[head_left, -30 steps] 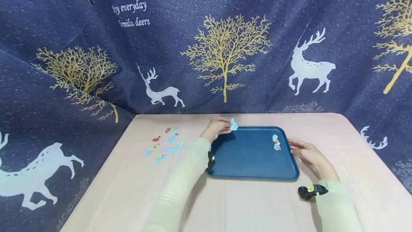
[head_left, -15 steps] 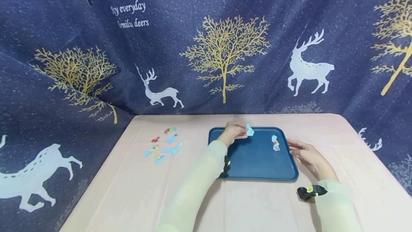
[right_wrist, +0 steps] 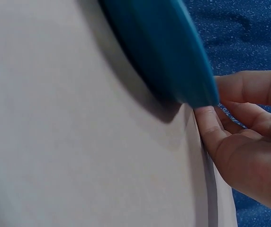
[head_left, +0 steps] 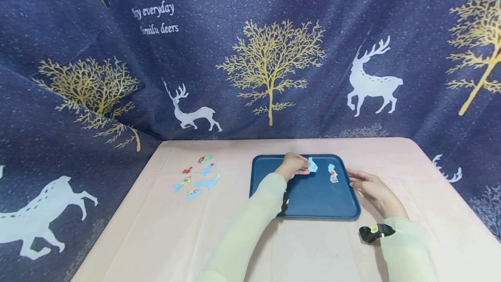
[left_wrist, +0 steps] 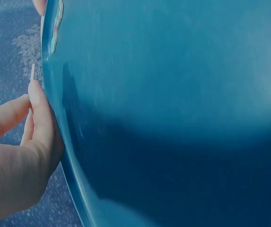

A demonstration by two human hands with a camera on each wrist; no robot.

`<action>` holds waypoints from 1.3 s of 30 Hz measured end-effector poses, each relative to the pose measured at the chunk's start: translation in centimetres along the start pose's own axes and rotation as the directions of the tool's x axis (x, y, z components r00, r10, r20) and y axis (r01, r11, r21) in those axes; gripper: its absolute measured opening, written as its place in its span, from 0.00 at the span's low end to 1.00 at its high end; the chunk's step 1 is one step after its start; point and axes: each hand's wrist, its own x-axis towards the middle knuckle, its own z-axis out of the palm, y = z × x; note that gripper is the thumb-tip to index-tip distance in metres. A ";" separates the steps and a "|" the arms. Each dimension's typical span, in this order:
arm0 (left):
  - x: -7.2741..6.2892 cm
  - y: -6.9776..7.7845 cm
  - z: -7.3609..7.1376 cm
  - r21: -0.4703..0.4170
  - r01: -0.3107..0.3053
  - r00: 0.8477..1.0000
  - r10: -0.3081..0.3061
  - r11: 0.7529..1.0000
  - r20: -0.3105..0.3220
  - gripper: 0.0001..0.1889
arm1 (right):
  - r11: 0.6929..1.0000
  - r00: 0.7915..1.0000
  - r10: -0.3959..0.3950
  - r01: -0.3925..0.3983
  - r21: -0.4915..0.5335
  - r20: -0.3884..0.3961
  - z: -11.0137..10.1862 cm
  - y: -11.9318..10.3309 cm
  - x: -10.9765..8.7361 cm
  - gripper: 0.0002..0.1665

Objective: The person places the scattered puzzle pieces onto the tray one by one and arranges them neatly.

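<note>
My left hand [head_left: 295,166] pinches a thin light-blue cutout piece [head_left: 312,165] between thumb and fingers, above the back part of the dark blue tray [head_left: 313,199]. In the left wrist view that piece [left_wrist: 32,72] shows edge-on at the fingertips. Farther right in the tray lie patterned cutout pieces [head_left: 332,173], close together. My right hand [head_left: 373,188] rests beside the tray's right edge. Seen from the right wrist, its thumb and a finger [right_wrist: 239,90] touch the tray rim [right_wrist: 192,52], loosely bent.
Several colourful cutouts, among them a red one [head_left: 187,170] and a curved blue one [head_left: 209,181], lie apart on the pale pink tablecloth [head_left: 156,229] left of the tray. A dark blue deer-print cloth [head_left: 235,77] hangs behind the table.
My left hand has moved right and slightly forward-down, carrying the light-blue piece from the tray's back left corner area to over its back middle. The right hand has stayed at the tray's edge.
</note>
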 end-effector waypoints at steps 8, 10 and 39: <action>-0.2 -0.1 1.8 0.027 0.026 1.000 -0.026 0.999 -0.003 0.04 | 1.000 1.000 -0.003 0.003 -0.015 0.003 0.1 -0.1 0.2 0.41; -0.2 -0.1 2.2 0.033 0.041 0.999 -0.041 0.999 0.001 0.04 | 1.000 1.000 -0.015 0.015 -0.025 0.003 0.1 -0.1 0.2 0.40; -0.2 -0.8 4.5 0.081 0.067 0.997 -0.063 0.994 -0.048 0.09 | 1.000 1.000 -0.018 0.018 0.009 0.007 -0.2 0.2 0.2 0.40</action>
